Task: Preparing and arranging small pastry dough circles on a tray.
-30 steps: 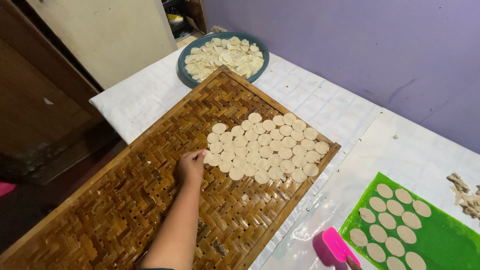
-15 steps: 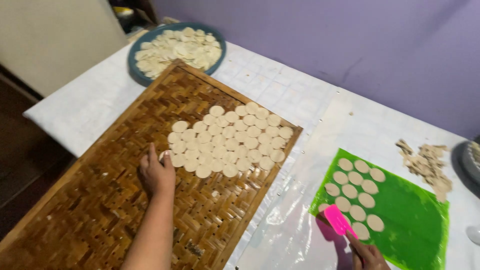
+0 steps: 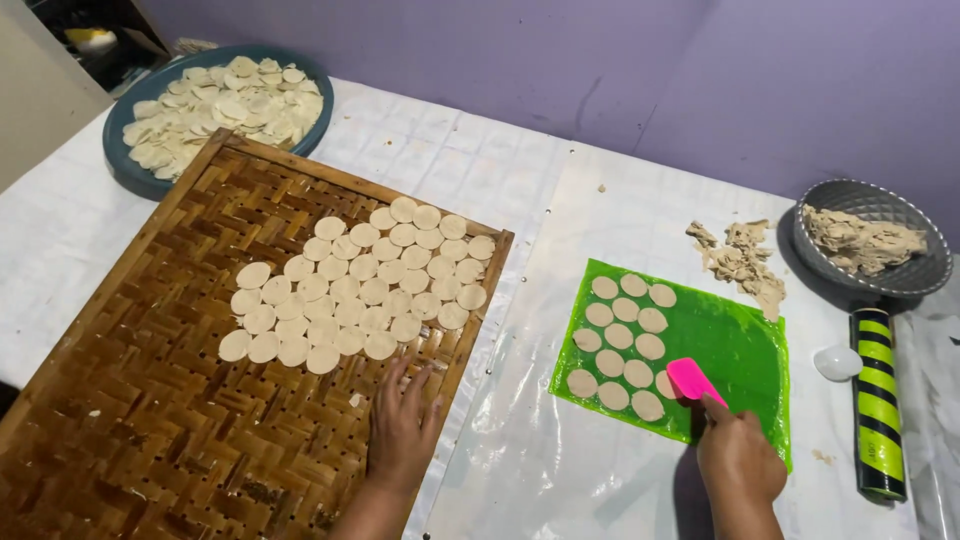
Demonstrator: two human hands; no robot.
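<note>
My left hand (image 3: 402, 430) lies flat, fingers spread, on the woven bamboo tray (image 3: 150, 400), just below a patch of several round dough discs (image 3: 350, 285) laid in rows. My right hand (image 3: 738, 462) grips a pink spatula (image 3: 690, 380), whose blade touches the lower right discs of the cut dough rounds (image 3: 625, 340) on a green plastic sheet (image 3: 730, 350).
A blue bowl (image 3: 120, 165) heaped with discs stands at the back left. Dough scraps (image 3: 740, 260) lie beside a grey bowl (image 3: 920, 275) of scraps at the right. A black and yellow striped roller (image 3: 877, 400) and a small white object (image 3: 838, 362) lie near it. A purple wall runs behind.
The view has swung to the right. My left hand has slid along the tray to below the discs. My right hand has brought the pink spatula onto the green sheet.
</note>
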